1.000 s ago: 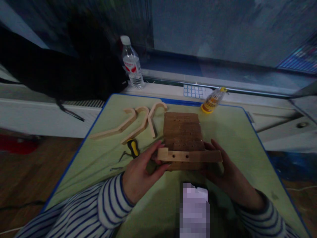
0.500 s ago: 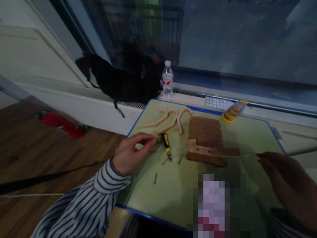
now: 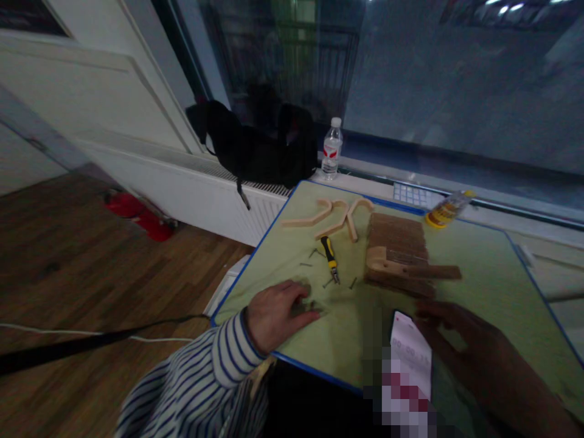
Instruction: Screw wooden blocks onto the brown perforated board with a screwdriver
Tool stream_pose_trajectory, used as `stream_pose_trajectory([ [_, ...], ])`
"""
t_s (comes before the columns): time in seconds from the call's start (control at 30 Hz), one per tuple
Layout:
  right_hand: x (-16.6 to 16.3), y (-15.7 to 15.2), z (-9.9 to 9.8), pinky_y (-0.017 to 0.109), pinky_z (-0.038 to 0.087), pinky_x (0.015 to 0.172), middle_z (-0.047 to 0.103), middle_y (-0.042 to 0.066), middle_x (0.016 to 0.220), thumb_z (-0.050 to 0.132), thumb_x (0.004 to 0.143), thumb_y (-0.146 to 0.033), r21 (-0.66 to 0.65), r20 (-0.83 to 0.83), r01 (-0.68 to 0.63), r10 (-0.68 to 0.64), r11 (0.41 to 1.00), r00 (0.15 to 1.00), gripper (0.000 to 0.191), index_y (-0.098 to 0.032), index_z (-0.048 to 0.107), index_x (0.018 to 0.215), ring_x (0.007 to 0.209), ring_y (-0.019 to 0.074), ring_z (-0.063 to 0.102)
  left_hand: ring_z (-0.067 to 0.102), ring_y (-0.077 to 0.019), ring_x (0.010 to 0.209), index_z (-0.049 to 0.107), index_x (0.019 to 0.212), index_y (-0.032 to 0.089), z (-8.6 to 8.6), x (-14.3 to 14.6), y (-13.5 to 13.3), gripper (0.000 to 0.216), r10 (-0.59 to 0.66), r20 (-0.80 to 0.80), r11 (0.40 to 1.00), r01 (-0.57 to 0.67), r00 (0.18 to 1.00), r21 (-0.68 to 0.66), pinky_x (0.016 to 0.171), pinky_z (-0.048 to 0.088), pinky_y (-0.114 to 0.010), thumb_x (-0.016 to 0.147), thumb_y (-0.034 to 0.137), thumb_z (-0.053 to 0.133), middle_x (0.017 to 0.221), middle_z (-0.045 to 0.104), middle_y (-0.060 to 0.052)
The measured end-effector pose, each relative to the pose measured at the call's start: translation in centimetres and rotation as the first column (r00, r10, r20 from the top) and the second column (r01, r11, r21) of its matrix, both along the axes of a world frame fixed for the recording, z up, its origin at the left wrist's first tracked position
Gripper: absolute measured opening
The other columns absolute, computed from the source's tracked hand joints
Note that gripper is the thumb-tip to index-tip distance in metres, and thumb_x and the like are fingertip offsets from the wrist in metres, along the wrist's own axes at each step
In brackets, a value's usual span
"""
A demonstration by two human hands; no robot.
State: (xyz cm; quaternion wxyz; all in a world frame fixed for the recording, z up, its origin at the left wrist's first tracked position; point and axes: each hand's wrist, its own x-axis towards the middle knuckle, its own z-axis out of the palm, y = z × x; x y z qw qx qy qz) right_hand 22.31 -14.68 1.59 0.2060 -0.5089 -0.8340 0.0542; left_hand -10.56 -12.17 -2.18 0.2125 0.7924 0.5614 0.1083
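The left hand (image 3: 278,311) lies low on the green mat (image 3: 493,292), its fingers bent over a small screw (image 3: 314,304) at its 3 o'clock. In this dim view I cannot tell if they pinch it. The right hand (image 3: 465,340) is spread and holds nothing, with the phone (image 3: 410,353) just beside it at 9 o'clock. The screwdriver (image 3: 329,258) and the wooden assembly (image 3: 401,261) lie toward 12 o'clock, probably kept within easy reach.

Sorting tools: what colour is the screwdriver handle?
The screwdriver handle is yellow and black; head view.
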Motion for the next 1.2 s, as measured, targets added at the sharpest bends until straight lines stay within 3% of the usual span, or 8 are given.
stream_pose_trajectory([
  [0.23,-4.2,1.8,-0.4,0.041,0.058,0.075,0.073,0.009,0.104,0.048,0.093,-0.029,-0.038,0.226,-0.230,0.233,0.972,0.946,0.023,-0.021,0.058,0.113,0.092,0.0250,0.071,0.063,-0.0204,0.087,0.062,0.092,0.017,-0.3,2.0,-0.2,0.022,-0.022,-0.144,0.997,0.011,0.989,-0.078,0.075,0.051,-0.031,0.091,0.037,0.053,0.098,0.065,-0.007],
  [0.4,-5.7,2.8,-0.5,0.040,0.055,0.081,0.072,0.012,0.108,0.047,0.094,-0.029,-0.080,0.279,-0.266,0.278,0.961,0.919,0.027,-0.019,0.059,0.116,0.096,0.0240,0.069,0.064,-0.0210,0.087,0.064,0.092,0.017,0.0,1.5,-0.2,0.020,-0.067,-0.170,0.994,0.050,0.983,-0.101,0.076,0.051,-0.032,0.093,0.027,0.047,0.097,0.066,-0.008],
  [0.73,-10.8,5.6,0.1,0.038,0.053,0.083,0.069,0.008,0.098,0.047,0.096,-0.025,-0.221,0.417,-0.113,0.199,0.969,0.887,0.022,-0.015,0.062,0.109,0.093,0.0203,0.066,0.064,-0.0229,0.079,0.064,0.091,0.012,0.2,1.5,-0.6,0.023,-0.048,-0.133,0.998,0.043,0.990,-0.043,0.072,0.051,-0.035,0.090,0.019,0.042,0.089,0.065,-0.012],
  [0.83,-12.4,6.4,-0.3,0.040,0.054,0.079,0.063,0.008,0.113,0.058,0.092,-0.033,-0.271,0.479,-0.044,0.174,0.962,0.860,0.031,-0.015,0.058,0.117,0.094,0.0200,0.064,0.064,-0.0222,0.075,0.063,0.088,0.012,0.3,1.3,-0.5,0.019,-0.024,-0.062,0.999,0.023,0.998,-0.028,0.068,0.050,-0.033,0.085,0.018,0.046,0.085,0.066,-0.011],
  [1.0,-15.0,7.7,-0.9,0.043,0.053,0.083,0.059,0.010,0.121,0.058,0.091,-0.033,-0.293,0.536,0.084,0.091,0.953,0.839,0.035,-0.016,0.056,0.122,0.100,0.0222,0.062,0.063,-0.0138,0.070,0.062,0.087,0.017,-0.3,0.7,0.1,0.014,0.024,0.137,1.000,-0.021,0.990,-0.020,0.066,0.049,-0.024,0.084,0.017,0.048,0.081,0.068,-0.003],
  [1.07,-15.9,8.4,-0.9,0.043,0.053,0.083,0.059,0.010,0.121,0.058,0.091,-0.034,-0.294,0.548,0.138,0.049,0.946,0.835,0.035,-0.017,0.056,0.122,0.100,0.0221,0.062,0.063,-0.0123,0.070,0.061,0.099,0.016,-0.7,0.6,0.2,0.019,0.102,0.328,0.995,-0.101,0.939,-0.020,0.065,0.049,-0.023,0.087,0.021,0.048,0.083,0.068,-0.003],
  [1.13,-16.5,9.0,-1.0,0.043,0.053,0.083,0.059,0.009,0.121,0.058,0.091,-0.034,-0.302,0.547,0.172,0.022,0.938,0.837,0.035,-0.017,0.056,0.121,0.100,0.0221,0.062,0.062,-0.0119,0.068,0.056,0.115,0.015,-0.8,0.6,0.1,0.032,0.197,0.629,0.979,-0.187,0.752,-0.083,0.062,0.050,-0.022,0.085,0.025,0.053,0.084,0.069,-0.004],
  [1.2,-16.8,9.5,-1.1,0.043,0.053,0.083,0.059,0.009,0.121,0.059,0.091,-0.034,-0.313,0.530,0.186,0.009,0.931,0.848,0.035,-0.017,0.056,0.122,0.100,0.0222,0.062,0.061,-0.0111,0.064,0.053,0.124,0.015,-0.7,0.7,-0.1,0.044,0.236,0.795,0.971,-0.164,0.559,-0.173,0.058,0.049,-0.021,0.083,0.028,0.059,0.084,0.069,-0.004],
])
